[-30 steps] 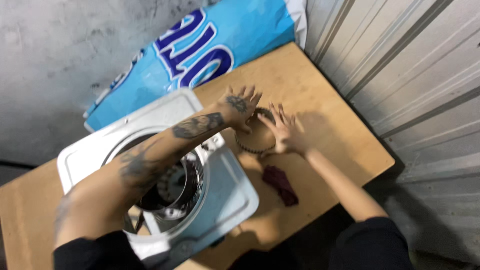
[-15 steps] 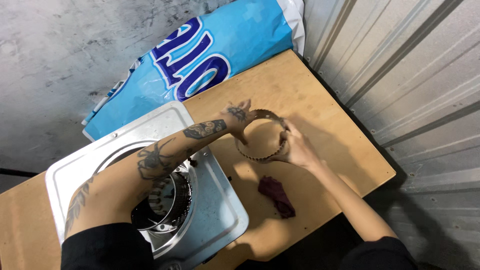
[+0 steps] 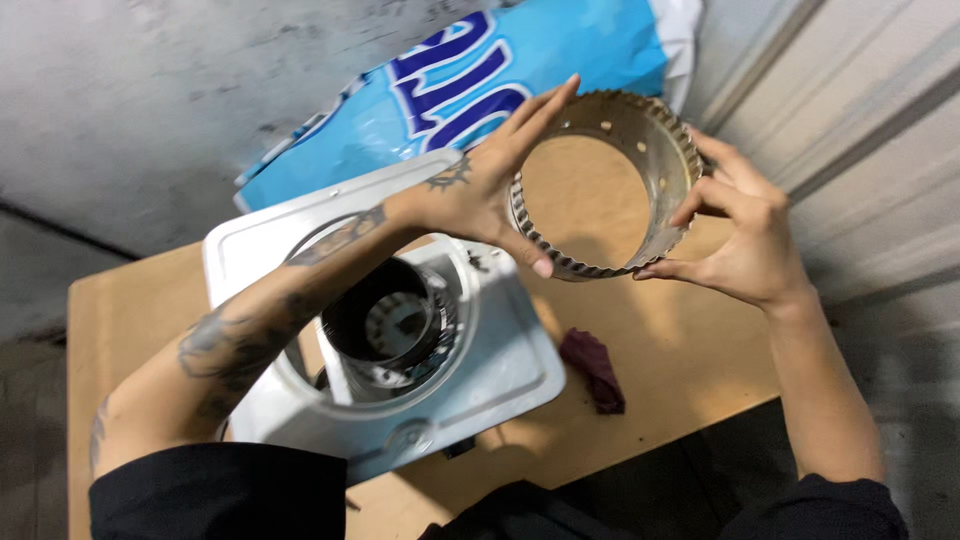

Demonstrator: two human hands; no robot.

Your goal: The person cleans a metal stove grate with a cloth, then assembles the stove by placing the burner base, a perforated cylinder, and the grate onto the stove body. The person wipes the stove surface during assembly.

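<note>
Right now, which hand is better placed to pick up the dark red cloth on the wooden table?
Right. The right hand is nearer the dark red cloth below it. The left hand is farther away. Both hold the toothed metal ring.

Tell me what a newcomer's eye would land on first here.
First, the toothed metal ring held up between the left hand and right hand, above the wooden table. Next, the white stove body at centre-left, with a blue bag behind it and a dark red rag beside it.

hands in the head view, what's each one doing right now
Left hand: fingers straight, palm pressed against the side of the toothed metal ring, thumb under its rim.
Right hand: fingers curled, gripping the ring's other side.
</note>
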